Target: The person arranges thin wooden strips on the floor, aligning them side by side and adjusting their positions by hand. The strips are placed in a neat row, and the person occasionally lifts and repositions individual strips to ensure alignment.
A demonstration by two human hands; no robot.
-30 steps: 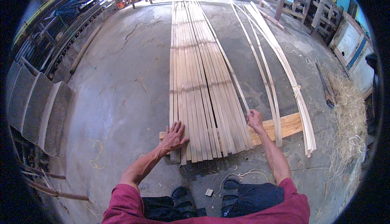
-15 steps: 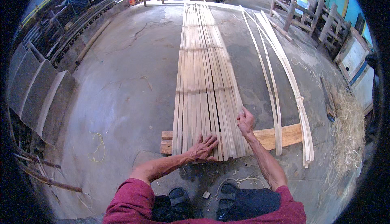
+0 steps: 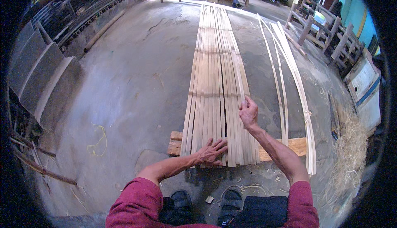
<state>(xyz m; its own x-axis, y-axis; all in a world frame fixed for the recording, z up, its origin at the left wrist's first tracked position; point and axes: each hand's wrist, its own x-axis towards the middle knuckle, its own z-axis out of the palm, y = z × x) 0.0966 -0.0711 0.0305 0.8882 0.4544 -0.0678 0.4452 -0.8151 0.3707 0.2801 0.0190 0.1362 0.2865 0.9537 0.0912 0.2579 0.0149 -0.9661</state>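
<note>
Long pale bamboo or wood strips (image 3: pixel 209 112) lie side by side in a flat row, running away from me across the floor. My left hand (image 3: pixel 211 152) rests on their near ends, palm down with fingers spread. Closed around a light strip (image 3: pixel 238 73) near the right edge of the row is my right hand (image 3: pixel 249 113), a little above the others. Its fingers hide the end of that strip. Under the near ends sits a brown wooden plank (image 3: pixel 295 147), jutting out on both sides.
To the right lie two loose strips (image 3: pixel 282 91) and a tied bundle of strips (image 3: pixel 301 91). Beyond them is a heap of fine shavings (image 3: pixel 349 145). Grey corrugated sheets (image 3: pixel 53 83) stand at the left. A yellow string (image 3: pixel 103 139) lies on the concrete floor.
My right hand has shifted slightly up, and the strip it grips now lies further inward over the row. My left hand stays spread on the near ends. The view has turned slightly left.
</note>
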